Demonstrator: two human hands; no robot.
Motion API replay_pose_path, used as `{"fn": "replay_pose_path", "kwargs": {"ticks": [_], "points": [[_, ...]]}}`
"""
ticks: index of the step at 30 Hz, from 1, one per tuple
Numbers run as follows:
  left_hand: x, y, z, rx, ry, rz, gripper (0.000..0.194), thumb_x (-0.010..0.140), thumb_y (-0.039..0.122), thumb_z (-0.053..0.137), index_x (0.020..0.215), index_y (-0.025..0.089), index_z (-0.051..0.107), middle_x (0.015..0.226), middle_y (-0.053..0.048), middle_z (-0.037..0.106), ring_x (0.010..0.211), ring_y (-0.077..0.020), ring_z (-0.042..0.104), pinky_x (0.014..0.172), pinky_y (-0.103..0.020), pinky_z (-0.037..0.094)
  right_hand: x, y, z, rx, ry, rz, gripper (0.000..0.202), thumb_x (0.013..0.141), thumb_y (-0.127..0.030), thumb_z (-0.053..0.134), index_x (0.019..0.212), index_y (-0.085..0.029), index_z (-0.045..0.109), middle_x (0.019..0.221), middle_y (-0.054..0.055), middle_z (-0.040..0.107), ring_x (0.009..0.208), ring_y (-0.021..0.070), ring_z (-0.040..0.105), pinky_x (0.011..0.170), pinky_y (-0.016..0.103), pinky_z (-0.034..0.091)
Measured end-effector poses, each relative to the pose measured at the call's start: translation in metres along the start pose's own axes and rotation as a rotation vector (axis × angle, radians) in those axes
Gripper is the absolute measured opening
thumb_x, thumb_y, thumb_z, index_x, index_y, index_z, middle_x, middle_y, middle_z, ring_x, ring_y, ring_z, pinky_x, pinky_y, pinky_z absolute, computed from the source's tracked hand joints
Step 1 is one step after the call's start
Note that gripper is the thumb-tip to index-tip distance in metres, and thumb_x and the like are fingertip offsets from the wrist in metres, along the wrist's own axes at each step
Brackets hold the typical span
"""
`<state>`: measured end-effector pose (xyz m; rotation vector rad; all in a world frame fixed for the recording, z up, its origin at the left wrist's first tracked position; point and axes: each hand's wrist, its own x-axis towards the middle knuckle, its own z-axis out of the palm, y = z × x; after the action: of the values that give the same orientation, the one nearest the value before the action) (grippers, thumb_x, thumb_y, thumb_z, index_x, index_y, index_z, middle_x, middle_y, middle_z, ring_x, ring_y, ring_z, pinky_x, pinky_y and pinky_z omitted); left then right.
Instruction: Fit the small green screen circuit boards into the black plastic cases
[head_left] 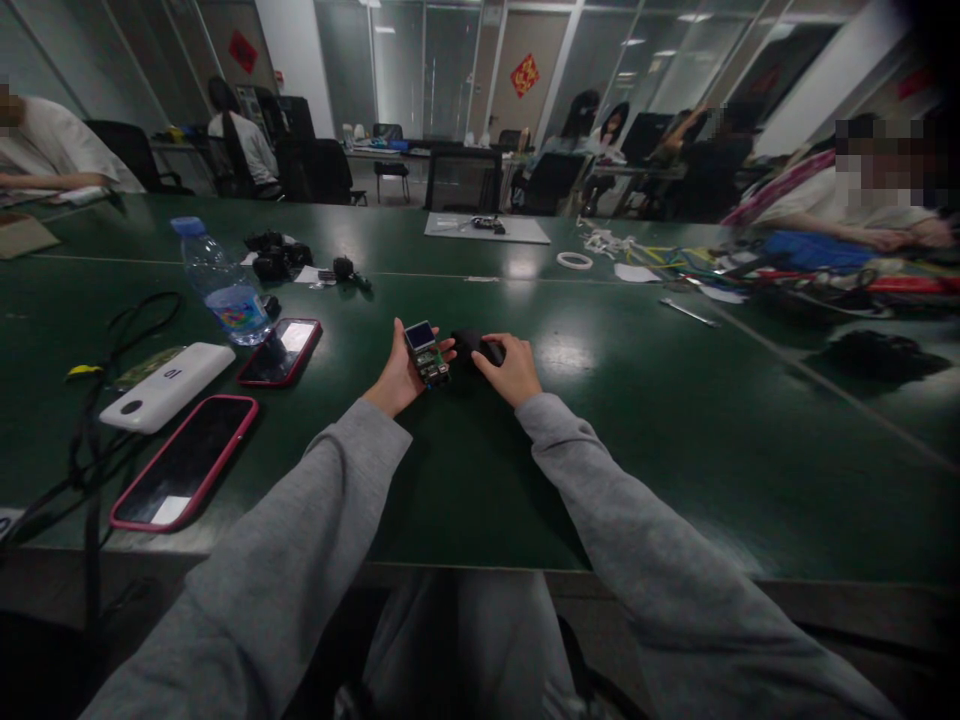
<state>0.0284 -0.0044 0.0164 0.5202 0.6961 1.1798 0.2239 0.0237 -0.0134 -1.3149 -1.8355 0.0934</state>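
Observation:
My left hand (401, 372) is closed around a small green circuit board with a screen (429, 358), its dark display tilted up toward me. Just to the right, my right hand (512, 368) grips a black casing-like piece (466, 345) between thumb and fingers. The exact kind of this black piece I cannot make out. Both hands are close together above the middle of the green table (480, 480), with a small gap between the board and the black piece.
To the left are two red-cased phones (187, 465), a white power bank (169, 388), a water bottle (229, 285) and black cables (90, 440). A white ring (574, 261), a wrench-like metal tool (688, 312) and a black bundle (885, 355) lie to the right. People sit across the table.

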Motion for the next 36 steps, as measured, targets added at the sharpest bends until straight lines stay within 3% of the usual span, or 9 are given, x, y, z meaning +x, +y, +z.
{"fn": "replay_pose_path", "kwargs": {"ticks": [5, 8, 12, 21, 25, 29, 31, 33, 36], "points": [[0.000, 0.000, -0.001, 0.008, -0.008, 0.002, 0.072, 0.081, 0.071, 0.033, 0.126, 0.018, 0.051, 0.104, -0.012, 0.069, 0.100, -0.0251, 0.064, 0.082, -0.036, 0.049, 0.004, 0.010, 0.000, 0.145, -0.034, 0.212, 0.034, 0.084, -0.045, 0.050, 0.097, -0.017, 0.063, 0.087, 0.008, 0.065, 0.087, 0.0233, 0.058, 0.081, 0.040, 0.046], [-0.001, 0.000, -0.001, 0.009, -0.002, 0.000, 0.072, 0.081, 0.071, 0.033, 0.126, 0.018, 0.051, 0.105, -0.012, 0.069, 0.101, -0.0252, 0.063, 0.082, -0.036, 0.049, 0.005, 0.016, 0.001, 0.158, -0.036, 0.266, 0.033, 0.086, -0.043, 0.047, 0.095, -0.016, 0.064, 0.089, 0.009, 0.066, 0.088, 0.0232, 0.059, 0.082, 0.040, 0.046], [-0.001, 0.000, -0.001, 0.003, -0.013, -0.003, 0.073, 0.080, 0.071, 0.035, 0.126, 0.018, 0.051, 0.106, -0.012, 0.068, 0.100, -0.0253, 0.064, 0.082, -0.036, 0.049, 0.006, 0.018, 0.001, 0.123, -0.007, 0.248, 0.032, 0.087, -0.041, 0.045, 0.091, -0.016, 0.063, 0.086, 0.009, 0.066, 0.088, 0.0241, 0.058, 0.083, 0.042, 0.045], [0.001, 0.000, -0.003, -0.015, -0.030, 0.001, 0.071, 0.080, 0.071, 0.035, 0.124, 0.018, 0.053, 0.104, -0.012, 0.069, 0.098, -0.0250, 0.064, 0.081, -0.035, 0.049, 0.005, 0.008, -0.001, 0.055, 0.070, 0.111, 0.045, 0.087, -0.057, 0.044, 0.099, -0.016, 0.056, 0.092, 0.011, 0.060, 0.090, 0.0247, 0.055, 0.087, 0.045, 0.042], [0.001, 0.001, -0.002, -0.013, -0.016, -0.004, 0.072, 0.080, 0.071, 0.034, 0.124, 0.018, 0.053, 0.104, -0.013, 0.069, 0.098, -0.0252, 0.064, 0.081, -0.035, 0.049, -0.002, 0.001, -0.002, -0.032, 0.045, 0.045, 0.049, 0.082, -0.057, 0.052, 0.107, -0.015, 0.054, 0.100, 0.014, 0.057, 0.096, 0.0281, 0.052, 0.088, 0.048, 0.041], [0.000, 0.001, 0.000, -0.018, -0.012, -0.010, 0.071, 0.081, 0.071, 0.032, 0.124, 0.017, 0.053, 0.104, -0.012, 0.069, 0.098, -0.0247, 0.064, 0.080, -0.035, 0.048, -0.008, -0.001, -0.002, -0.047, -0.083, -0.002, 0.055, 0.075, -0.044, 0.062, 0.120, -0.014, 0.048, 0.112, 0.016, 0.053, 0.104, 0.0307, 0.051, 0.088, 0.047, 0.044], [-0.001, 0.002, 0.000, -0.021, -0.010, -0.011, 0.071, 0.082, 0.070, 0.032, 0.124, 0.017, 0.053, 0.105, -0.012, 0.068, 0.098, -0.0244, 0.064, 0.079, -0.034, 0.048, -0.009, 0.008, -0.011, -0.016, -0.083, -0.004, 0.053, 0.076, -0.038, 0.060, 0.121, -0.015, 0.047, 0.113, 0.015, 0.053, 0.104, 0.0290, 0.053, 0.088, 0.045, 0.045], [-0.002, 0.003, -0.001, -0.028, -0.014, -0.016, 0.070, 0.082, 0.070, 0.033, 0.124, 0.018, 0.052, 0.106, -0.012, 0.068, 0.098, -0.0242, 0.064, 0.079, -0.034, 0.048, -0.010, 0.032, -0.033, -0.012, 0.013, 0.039, 0.050, 0.076, -0.038, 0.060, 0.119, -0.014, 0.048, 0.112, 0.015, 0.055, 0.103, 0.0281, 0.054, 0.089, 0.045, 0.044], [-0.002, 0.004, -0.002, -0.049, -0.023, -0.034, 0.070, 0.082, 0.070, 0.033, 0.124, 0.018, 0.052, 0.107, -0.012, 0.068, 0.097, -0.0237, 0.064, 0.078, -0.034, 0.048, -0.025, 0.091, -0.099, -0.087, 0.202, 0.219, 0.055, 0.072, -0.038, 0.066, 0.119, -0.013, 0.051, 0.111, 0.018, 0.056, 0.101, 0.0283, 0.055, 0.087, 0.044, 0.043]]}}
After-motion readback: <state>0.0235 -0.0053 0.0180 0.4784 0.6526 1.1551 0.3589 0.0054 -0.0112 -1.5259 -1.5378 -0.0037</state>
